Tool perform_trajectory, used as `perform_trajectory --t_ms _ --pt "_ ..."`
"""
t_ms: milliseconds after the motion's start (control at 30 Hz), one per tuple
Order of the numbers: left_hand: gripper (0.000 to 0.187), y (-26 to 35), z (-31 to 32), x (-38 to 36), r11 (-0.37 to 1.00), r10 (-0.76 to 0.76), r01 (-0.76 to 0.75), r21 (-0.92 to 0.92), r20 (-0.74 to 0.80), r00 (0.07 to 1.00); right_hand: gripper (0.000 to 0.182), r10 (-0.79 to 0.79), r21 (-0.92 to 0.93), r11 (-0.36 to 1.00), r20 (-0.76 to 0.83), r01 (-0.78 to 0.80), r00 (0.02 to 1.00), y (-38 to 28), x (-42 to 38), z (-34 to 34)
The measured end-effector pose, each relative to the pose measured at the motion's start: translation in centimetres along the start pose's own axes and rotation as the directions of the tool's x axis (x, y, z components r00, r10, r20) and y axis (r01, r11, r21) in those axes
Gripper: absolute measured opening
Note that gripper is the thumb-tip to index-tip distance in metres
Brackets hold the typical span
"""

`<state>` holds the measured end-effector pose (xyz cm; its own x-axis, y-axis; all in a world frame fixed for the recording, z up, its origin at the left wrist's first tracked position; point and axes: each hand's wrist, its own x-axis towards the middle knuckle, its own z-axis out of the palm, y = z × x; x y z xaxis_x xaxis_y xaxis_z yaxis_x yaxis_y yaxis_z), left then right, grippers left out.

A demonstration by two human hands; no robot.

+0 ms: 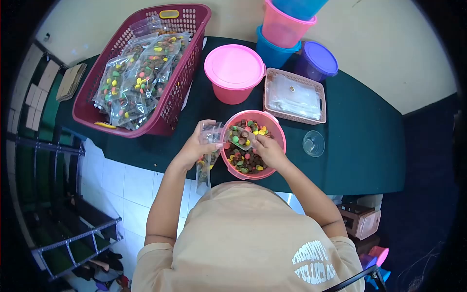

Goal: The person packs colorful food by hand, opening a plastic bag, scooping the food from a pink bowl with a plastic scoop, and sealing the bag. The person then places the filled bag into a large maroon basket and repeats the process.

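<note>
My left hand (198, 147) is closed on a clear plastic bag (203, 174), which hangs at the table's front edge with some colored candies inside. The bag's mouth lies beside the rim of a pink bucket (278, 130). That bucket holds many brown, yellow, green and pink button-shaped candies (247, 163). Over it, my right hand (270, 151) grips a clear scoop (240, 139) heaped with candies, its front pointing at the bag's mouth.
A maroon basket (168, 114) of filled bags (141, 73) stands at left. Behind the bucket is a lidded pink tub (234, 68); a pale tray (295, 120) holds flat plastic bags (294, 97). A clear cup (314, 144) sits at right, with stacked tubs (287, 29) and a purple tub (318, 61) farther back.
</note>
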<state>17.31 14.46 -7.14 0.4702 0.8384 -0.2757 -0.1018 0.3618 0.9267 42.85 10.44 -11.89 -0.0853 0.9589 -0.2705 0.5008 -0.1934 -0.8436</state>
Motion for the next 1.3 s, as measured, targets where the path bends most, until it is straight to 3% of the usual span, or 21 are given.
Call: perform_trajectory --t_ms 133,233,300,333,400,433,500,567,633,667,767,833,867,933,967,1033,1067,1100,1200,1233,1300 --pt "0.077 -1.0 0.6 -0.6 0.998 -0.022 0.027 0.063 -0.073 0.997 0.032 0.089 -0.105 0.992 0.149 -0.074 0.985 -2.3 -0.4 -3.5" --pt "0.082 -0.8 1.5 -1.7 0.995 -0.027 0.039 0.097 -0.128 0.991 0.033 0.027 -0.256 0.967 0.155 0.014 0.988 -3.5 -0.8 -5.7" --pt "0.088 -0.4 2.5 -2.5 0.887 0.155 -0.035 0.461 -0.224 0.962 0.033 0.005 -0.239 0.97 0.179 0.039 0.984 -3.9 -0.8 -7.1" --pt "0.088 -0.3 2.9 -2.9 0.887 0.156 -0.034 0.46 -0.23 0.961 0.032 -0.034 -0.242 0.967 0.185 0.079 0.982 -3.9 -0.7 -7.9" --pt "0.094 0.1 3.6 -3.6 0.686 0.338 -0.13 0.716 -0.155 0.928 0.032 -0.078 -0.239 0.963 0.202 0.126 0.976 -5.1 -0.9 -9.5" --pt "0.094 0.4 4.0 -3.8 0.686 0.339 -0.127 0.717 -0.161 0.927 0.032 -0.082 -0.238 0.962 0.207 0.131 0.975 -6.0 -0.9 -10.2" --pt "0.098 1.1 5.0 -4.0 0.442 0.452 -0.196 0.876 -0.029 0.891 0.029 -0.065 -0.192 0.974 0.284 0.123 0.957 -7.7 -0.9 -11.4" --pt "0.098 1.3 5.7 -4.0 0.449 0.441 -0.198 0.871 -0.023 0.897 0.028 -0.106 -0.196 0.965 0.313 0.173 0.944 -9.3 -0.7 -12.2" --pt "0.097 1.2 6.2 -3.8 0.402 0.511 -0.266 0.876 0.026 0.859 0.027 -0.241 -0.351 0.86 0.363 0.371 0.9 -11.2 -0.6 -12.3" --pt "0.097 1.2 6.4 -3.7 0.402 0.512 -0.265 0.876 0.025 0.859 0.027 -0.242 -0.351 0.859 0.364 0.372 0.9 -12.1 -0.6 -12.2" --pt "0.096 1.2 6.6 -3.4 0.452 0.561 -0.334 0.827 0.028 0.827 0.025 -0.227 -0.485 0.768 0.404 0.418 0.886 -14.9 -0.8 -11.4" --pt "0.098 1.3 6.5 -3.3 0.428 0.606 -0.401 0.81 0.072 0.792 0.019 -0.316 -0.571 0.591 0.487 0.571 0.814 -16.6 -1.2 -10.9" --pt "0.098 1.5 6.4 -3.3 0.425 0.609 -0.402 0.811 0.073 0.79 0.019 -0.319 -0.572 0.588 0.485 0.571 0.814 -17.3 -1.4 -10.7" --pt "0.109 2.2 6.2 -3.3 0.504 0.564 -0.41 0.76 0.07 0.823 0.013 -0.584 -0.603 0.252 0.529 0.757 0.616 -18.7 -2.0 -10.4" --pt "0.109 2.6 5.9 -3.2 0.5 0.567 -0.413 0.761 0.073 0.82 0.013 -0.586 -0.606 0.249 0.526 0.755 0.616 -19.9 -2.1 -10.5" --pt "0.115 3.8 5.3 -3.1 0.752 0.53 -0.513 0.414 0.084 0.844 0.011 -0.636 -0.519 0.37 0.463 0.77 0.617 -22.7 -2.1 -11.1" --pt "0.108 4.9 5.1 -2.9 0.75 0.579 -0.587 0.306 0.125 0.806 0.011 -0.627 -0.46 0.478 0.417 0.748 0.658 -23.9 -2.2 -11.4" --pt "0.108 5.8 4.7 -2.6 0.746 0.583 -0.59 0.309 0.125 0.803 0.011 -0.631 -0.46 0.474 0.418 0.751 0.654 -24.8 -2.1 -11.5" --pt "0.132 7.4 4.0 -1.6 0.866 0.484 -0.409 -0.287 0.281 0.829 0.014 -0.825 -0.277 0.502 0.132 0.819 0.55 -26.2 -2.0 -11.4" --pt "0.132 7.6 3.9 -1.4 0.864 0.489 -0.415 -0.285 0.278 0.827 0.014 -0.828 -0.277 0.496 0.134 0.823 0.544 -26.3 -1.9 -11.4" --pt "0.131 7.9 3.8 -1.1 0.911 0.371 -0.257 -0.324 0.366 0.853 0.007 -0.869 -0.472 0.354 0.154 0.808 0.471 -26.4 -2.0 -11.3"
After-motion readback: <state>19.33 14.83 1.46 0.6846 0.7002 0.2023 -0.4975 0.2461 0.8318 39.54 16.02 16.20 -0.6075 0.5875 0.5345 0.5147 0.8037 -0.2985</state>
